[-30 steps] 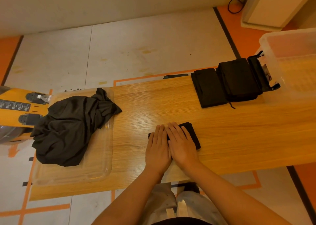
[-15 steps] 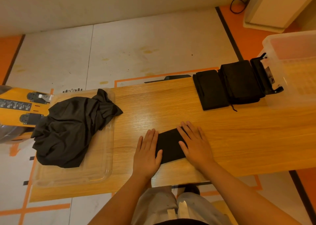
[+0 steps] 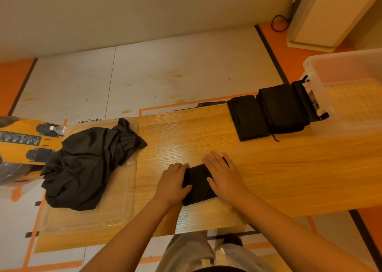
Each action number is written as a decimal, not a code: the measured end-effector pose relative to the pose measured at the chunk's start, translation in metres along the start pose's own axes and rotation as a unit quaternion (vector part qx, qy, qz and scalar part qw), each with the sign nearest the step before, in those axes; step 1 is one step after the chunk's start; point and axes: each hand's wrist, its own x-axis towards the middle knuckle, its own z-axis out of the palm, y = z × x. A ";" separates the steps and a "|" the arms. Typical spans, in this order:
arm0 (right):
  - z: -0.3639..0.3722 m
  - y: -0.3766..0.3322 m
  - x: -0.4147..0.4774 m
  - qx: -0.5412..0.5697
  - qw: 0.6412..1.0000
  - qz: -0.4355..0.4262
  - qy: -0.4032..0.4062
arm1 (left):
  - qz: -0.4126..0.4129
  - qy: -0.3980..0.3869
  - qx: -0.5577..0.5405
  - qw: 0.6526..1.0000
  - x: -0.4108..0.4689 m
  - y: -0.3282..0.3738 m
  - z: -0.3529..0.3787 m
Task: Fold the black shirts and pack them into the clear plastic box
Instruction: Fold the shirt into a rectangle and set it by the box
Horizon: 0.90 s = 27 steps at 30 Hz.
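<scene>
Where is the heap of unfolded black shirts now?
In the head view, the heap lies on the clear tray at the table's left end, left of the left hand gripping the folded shirt.

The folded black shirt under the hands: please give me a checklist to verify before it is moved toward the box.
1. Folded black shirt lies compact on the table: ok.
2. Left hand holds its left edge, right hand lies flat on top: ok.
3. Clear plastic box is open on top, no shirt inside: ok.
4. Path to the box is free: not ok; the single folded shirt and the thicker folded stack lie before it.
5. Underside of the fold is tidy: cannot tell.
</scene>
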 end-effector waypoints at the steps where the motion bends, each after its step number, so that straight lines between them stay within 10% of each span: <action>1: -0.002 0.000 0.006 0.003 1.000 0.000 -0.012 | -0.014 -0.026 0.021 0.999 0.007 0.003 -0.005; 16: -0.038 0.011 0.013 -0.016 0.989 -0.016 -0.146 | 0.025 -0.094 0.130 0.987 0.024 0.040 -0.020; 23: -0.076 0.032 -0.009 -0.051 0.995 -0.003 0.087 | 0.168 0.206 0.048 0.963 0.028 0.044 -0.041; 27: -0.037 0.030 -0.037 -0.030 0.992 0.017 0.125 | 0.167 0.163 0.125 0.964 0.015 0.041 -0.003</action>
